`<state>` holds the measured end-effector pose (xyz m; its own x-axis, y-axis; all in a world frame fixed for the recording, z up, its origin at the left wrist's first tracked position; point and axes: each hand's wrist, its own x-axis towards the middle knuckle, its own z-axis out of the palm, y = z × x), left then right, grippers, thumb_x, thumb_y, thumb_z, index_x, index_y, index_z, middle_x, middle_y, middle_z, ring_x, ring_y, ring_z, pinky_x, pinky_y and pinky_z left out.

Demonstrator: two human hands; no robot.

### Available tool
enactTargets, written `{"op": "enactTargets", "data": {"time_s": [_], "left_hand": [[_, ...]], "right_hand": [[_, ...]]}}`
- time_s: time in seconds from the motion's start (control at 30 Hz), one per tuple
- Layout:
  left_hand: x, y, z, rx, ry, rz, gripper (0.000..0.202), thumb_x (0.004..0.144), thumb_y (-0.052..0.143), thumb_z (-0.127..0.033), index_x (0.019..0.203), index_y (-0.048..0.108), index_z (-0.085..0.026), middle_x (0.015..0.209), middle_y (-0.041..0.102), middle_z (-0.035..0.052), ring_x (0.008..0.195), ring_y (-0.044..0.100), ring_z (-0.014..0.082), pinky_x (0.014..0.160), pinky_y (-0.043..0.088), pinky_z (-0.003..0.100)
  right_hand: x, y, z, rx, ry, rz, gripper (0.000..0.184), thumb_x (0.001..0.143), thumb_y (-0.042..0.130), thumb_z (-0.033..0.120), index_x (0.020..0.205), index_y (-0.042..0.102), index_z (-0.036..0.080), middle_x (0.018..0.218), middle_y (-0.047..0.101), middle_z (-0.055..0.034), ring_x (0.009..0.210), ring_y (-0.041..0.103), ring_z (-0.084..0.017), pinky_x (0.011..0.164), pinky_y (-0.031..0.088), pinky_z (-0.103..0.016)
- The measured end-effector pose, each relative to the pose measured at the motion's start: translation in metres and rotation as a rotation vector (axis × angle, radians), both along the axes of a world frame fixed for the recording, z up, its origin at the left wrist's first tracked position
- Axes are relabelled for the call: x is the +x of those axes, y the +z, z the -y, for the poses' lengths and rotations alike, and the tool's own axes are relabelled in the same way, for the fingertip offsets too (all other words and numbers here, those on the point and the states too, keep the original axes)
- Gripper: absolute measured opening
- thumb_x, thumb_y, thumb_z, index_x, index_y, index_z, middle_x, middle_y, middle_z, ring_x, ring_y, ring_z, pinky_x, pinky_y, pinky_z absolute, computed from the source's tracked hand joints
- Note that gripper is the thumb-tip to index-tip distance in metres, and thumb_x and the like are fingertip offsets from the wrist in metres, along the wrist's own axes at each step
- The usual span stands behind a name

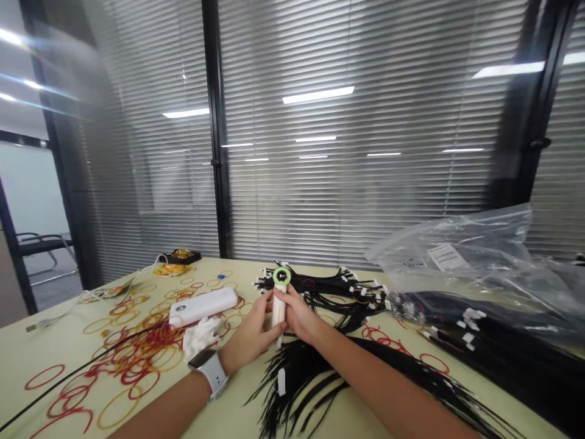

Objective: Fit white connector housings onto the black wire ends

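Note:
Upright between my hands, over the middle of the table, is a white handheld device [278, 308] with a green-ringed round head and a dark centre. Its exact kind I cannot make out. My left hand [251, 335], below a watch [208, 369] with a pale strap, closes on its left side, thumb across the lower body. My right hand [297, 314] is wrapped round its right side near the head. Black cables [292, 372] with white tags lie fanned out beneath my right forearm. Behind the device rests another bundle of black cables [329, 283] with white connectors.
Red and yellow rubber bands [132, 350] are strewn over the left of the table, beside a white power-bank-like block [203, 306] and crumpled tissue [201, 336]. A clear plastic bag [466, 250] and more black cables [516, 353] lie right. Blinds-covered glass [365, 152] stands behind.

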<state>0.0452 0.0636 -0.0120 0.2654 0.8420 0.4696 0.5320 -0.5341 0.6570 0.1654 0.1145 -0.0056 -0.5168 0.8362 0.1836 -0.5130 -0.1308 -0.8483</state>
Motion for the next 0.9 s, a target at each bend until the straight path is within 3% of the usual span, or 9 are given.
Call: {"op": "enactTargets", "data": {"time_s": [0.17,0.3,0.53,0.9], "left_hand": [[0.002,0.0,0.001,0.034,-0.006,-0.079,0.057,0.08,0.052,-0.029,0.131,0.029,-0.016,0.126,0.039,0.0106,0.115,0.037,0.0232,0.102,0.026,0.038],[0.002,0.0,0.002,0.03,-0.005,-0.119,0.052,0.081,0.051,-0.027,0.129,0.032,-0.017,0.122,0.043,0.0098,0.113,0.039,0.023,0.1,0.028,0.037],[0.002,0.003,0.004,0.043,0.018,-0.157,0.046,0.081,0.049,-0.021,0.125,0.036,-0.018,0.117,0.044,0.0092,0.11,0.042,0.0231,0.097,0.032,0.038],[0.002,0.004,0.005,0.047,0.017,-0.173,0.054,0.082,0.048,-0.018,0.132,0.027,-0.022,0.122,0.039,0.0086,0.101,0.049,0.0192,0.093,0.039,0.033]], "right_hand": [[0.005,-0.003,-0.002,-0.038,0.022,-0.038,0.05,0.06,0.069,0.032,0.101,0.041,0.026,0.083,0.059,0.0022,0.066,0.059,-0.014,0.06,0.045,-0.028],[0.007,-0.002,-0.001,-0.049,0.016,-0.033,0.052,0.059,0.069,0.029,0.103,0.042,0.028,0.079,0.059,0.0041,0.062,0.058,-0.012,0.06,0.045,-0.028],[0.006,-0.005,-0.002,-0.043,-0.017,0.041,0.042,0.061,0.068,0.034,0.099,0.055,0.018,0.085,0.06,-0.003,0.071,0.058,-0.014,0.06,0.045,-0.025],[0.011,-0.004,-0.004,-0.083,0.019,-0.014,0.044,0.064,0.058,0.025,0.107,0.052,0.018,0.088,0.061,-0.0044,0.082,0.058,-0.018,0.068,0.046,-0.031]]}}
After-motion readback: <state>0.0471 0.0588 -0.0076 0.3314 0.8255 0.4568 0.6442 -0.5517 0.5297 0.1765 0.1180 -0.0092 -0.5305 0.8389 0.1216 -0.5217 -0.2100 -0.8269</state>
